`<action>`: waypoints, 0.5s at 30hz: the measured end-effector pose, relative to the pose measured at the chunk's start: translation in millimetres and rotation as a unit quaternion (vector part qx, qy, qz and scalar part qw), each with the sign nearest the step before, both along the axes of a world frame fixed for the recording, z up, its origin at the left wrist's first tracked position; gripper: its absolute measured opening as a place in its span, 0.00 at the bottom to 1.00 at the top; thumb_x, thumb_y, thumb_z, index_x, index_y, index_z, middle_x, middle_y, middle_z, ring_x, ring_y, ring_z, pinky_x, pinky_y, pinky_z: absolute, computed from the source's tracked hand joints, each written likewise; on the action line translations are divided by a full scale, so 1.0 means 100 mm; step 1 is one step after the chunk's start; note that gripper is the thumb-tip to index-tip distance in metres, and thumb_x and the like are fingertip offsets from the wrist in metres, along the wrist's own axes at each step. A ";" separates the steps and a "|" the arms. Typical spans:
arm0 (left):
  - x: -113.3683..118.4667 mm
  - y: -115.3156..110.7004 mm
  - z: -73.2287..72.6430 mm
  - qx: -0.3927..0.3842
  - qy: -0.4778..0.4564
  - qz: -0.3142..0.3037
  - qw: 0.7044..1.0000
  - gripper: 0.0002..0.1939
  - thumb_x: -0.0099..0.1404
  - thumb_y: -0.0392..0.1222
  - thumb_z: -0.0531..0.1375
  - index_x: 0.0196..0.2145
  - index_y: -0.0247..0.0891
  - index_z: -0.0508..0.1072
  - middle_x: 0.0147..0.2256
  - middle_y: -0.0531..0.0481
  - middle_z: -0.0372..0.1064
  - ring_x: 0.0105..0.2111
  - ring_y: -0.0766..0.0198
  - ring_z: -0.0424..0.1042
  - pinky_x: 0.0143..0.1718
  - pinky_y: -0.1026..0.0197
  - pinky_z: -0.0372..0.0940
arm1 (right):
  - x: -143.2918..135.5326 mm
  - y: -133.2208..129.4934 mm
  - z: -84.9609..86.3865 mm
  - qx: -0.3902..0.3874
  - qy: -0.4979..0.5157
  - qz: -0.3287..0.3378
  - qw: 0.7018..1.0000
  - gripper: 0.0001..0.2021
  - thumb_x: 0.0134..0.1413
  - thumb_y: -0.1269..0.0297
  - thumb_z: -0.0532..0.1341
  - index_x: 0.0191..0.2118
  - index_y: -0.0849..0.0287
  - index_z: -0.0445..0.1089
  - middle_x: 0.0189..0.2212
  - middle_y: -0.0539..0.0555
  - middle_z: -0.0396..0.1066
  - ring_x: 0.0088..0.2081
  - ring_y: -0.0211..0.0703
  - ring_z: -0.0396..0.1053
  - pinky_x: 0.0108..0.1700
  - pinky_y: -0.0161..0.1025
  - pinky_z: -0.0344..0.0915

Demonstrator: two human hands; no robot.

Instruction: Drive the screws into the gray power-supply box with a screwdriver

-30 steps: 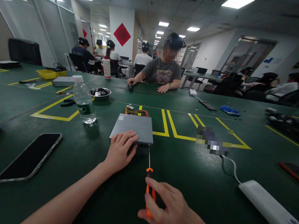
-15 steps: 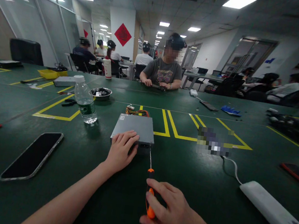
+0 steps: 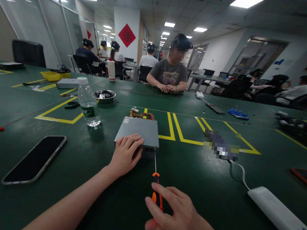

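A grey metal computer power supply point(image 3: 139, 128) lies on the green table, its bundle of coloured wires point(image 3: 142, 115) behind it. My left hand point(image 3: 127, 149) rests over its near left edge, fingers on the top and thumb at the front face, closed around that edge. In my right hand point(image 3: 176, 215) is a screwdriver point(image 3: 156, 178) with an orange and black handle, held between thumb and fingers. Its thin shaft points away from me, and the tip meets the front right corner of the power supply. Whatever the tip touches is too small to make out.
Left of the power supply stand a water bottle point(image 3: 89, 103) and a metal bowl point(image 3: 104, 96); a phone point(image 3: 35, 160) lies nearer. On the right are a white power strip point(image 3: 281, 216) with a cable and a blue glove-like item point(image 3: 238, 113). A person point(image 3: 170, 72) sits opposite.
My right fingers have shifted and loosened around the screwdriver handle, which shows a different side. The left hand and power supply hold still. The person opposite has brought their hands together.
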State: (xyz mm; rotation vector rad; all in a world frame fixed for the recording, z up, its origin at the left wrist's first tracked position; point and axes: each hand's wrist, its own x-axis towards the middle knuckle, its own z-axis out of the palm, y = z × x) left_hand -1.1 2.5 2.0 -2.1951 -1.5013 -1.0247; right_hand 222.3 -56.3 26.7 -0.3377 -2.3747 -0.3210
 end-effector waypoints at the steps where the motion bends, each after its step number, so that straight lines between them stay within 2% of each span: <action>1: 0.00 0.00 0.00 0.000 0.000 0.000 1.000 0.14 0.63 0.39 0.53 0.47 0.43 0.65 0.48 0.46 0.67 0.51 0.56 0.62 0.48 0.51 0.52 | 0.00 0.00 0.02 -0.006 -0.009 0.004 1.000 0.15 0.63 0.58 0.50 0.43 0.62 0.68 0.38 0.64 0.72 0.39 0.45 0.71 0.35 0.38 0.69; 3: 0.00 0.00 0.00 -0.003 0.000 0.000 1.000 0.14 0.63 0.39 0.53 0.48 0.42 0.65 0.48 0.46 0.67 0.52 0.56 0.62 0.48 0.51 0.52 | 0.01 -0.01 0.04 -0.026 -0.026 0.017 0.999 0.16 0.63 0.62 0.46 0.44 0.64 0.68 0.38 0.65 0.71 0.40 0.46 0.71 0.36 0.39 0.69; 5: 0.00 0.00 0.01 -0.004 0.000 0.000 1.000 0.14 0.63 0.39 0.53 0.48 0.42 0.65 0.48 0.46 0.67 0.52 0.56 0.62 0.48 0.51 0.53 | 0.02 0.00 0.01 -0.031 -0.023 0.028 0.999 0.14 0.62 0.65 0.48 0.44 0.66 0.67 0.39 0.66 0.71 0.36 0.45 0.71 0.34 0.40 0.69; 8: 0.00 0.01 0.00 -0.002 0.000 -0.001 1.000 0.14 0.63 0.39 0.53 0.48 0.42 0.65 0.48 0.46 0.67 0.52 0.56 0.62 0.48 0.51 0.53 | 0.02 0.01 -0.07 -0.023 0.012 0.035 0.999 0.10 0.61 0.63 0.53 0.40 0.65 0.65 0.41 0.66 0.71 0.31 0.41 0.71 0.34 0.39 0.68; 10: 0.00 0.00 0.00 0.000 -0.001 -0.001 1.000 0.14 0.63 0.39 0.53 0.48 0.42 0.65 0.48 0.46 0.67 0.52 0.56 0.62 0.48 0.51 0.53 | 0.01 0.02 -0.11 -0.024 0.031 0.030 0.999 0.12 0.61 0.59 0.55 0.38 0.65 0.64 0.41 0.67 0.72 0.32 0.41 0.72 0.36 0.40 0.68; 13: 0.00 0.00 0.01 0.001 0.000 0.000 1.000 0.14 0.63 0.38 0.53 0.48 0.43 0.65 0.48 0.47 0.67 0.51 0.56 0.62 0.48 0.51 0.53 | 0.00 0.02 -0.09 -0.038 0.015 0.028 0.999 0.16 0.62 0.55 0.51 0.42 0.66 0.63 0.40 0.67 0.72 0.36 0.44 0.72 0.37 0.41 0.69; 15: 0.00 0.00 0.01 0.002 0.001 0.001 1.000 0.14 0.63 0.38 0.53 0.47 0.43 0.65 0.48 0.47 0.67 0.51 0.56 0.63 0.48 0.51 0.53 | -0.01 0.02 -0.05 -0.050 -0.021 0.029 0.998 0.16 0.64 0.58 0.47 0.45 0.64 0.64 0.41 0.67 0.71 0.38 0.46 0.72 0.36 0.42 0.69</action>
